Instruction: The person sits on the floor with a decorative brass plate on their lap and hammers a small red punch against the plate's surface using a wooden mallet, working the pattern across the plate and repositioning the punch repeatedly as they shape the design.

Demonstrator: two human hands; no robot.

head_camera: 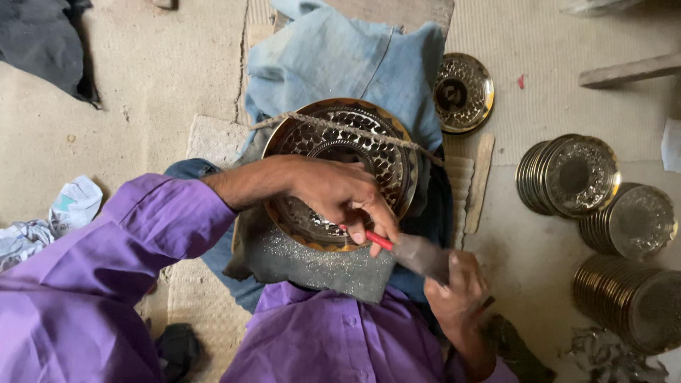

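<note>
Head view: a person in purple sleeves sits over a round brass plate [339, 152] resting on blue cloth across the lap, with a cord [347, 129] stretched over its far half. The left hand [340, 193] lies on the plate's near rim, fingers pinched around a thin red-handled punch [377, 240] set at the near right edge. The right hand [455, 284], nearer and further right, is closed around a hammer [420, 255] whose blurred head sits just beside the punch's top.

The step in hand looks like chasing the pattern around the rim. The next move seems to call for a steady punch tip, a square tap, and the plate held from slipping.

Counted: one plate being worked, one single plate [462, 92] on the floor far right, three stacks of plates [567, 176] at right, one wooden stick [479, 181] between them.
</note>
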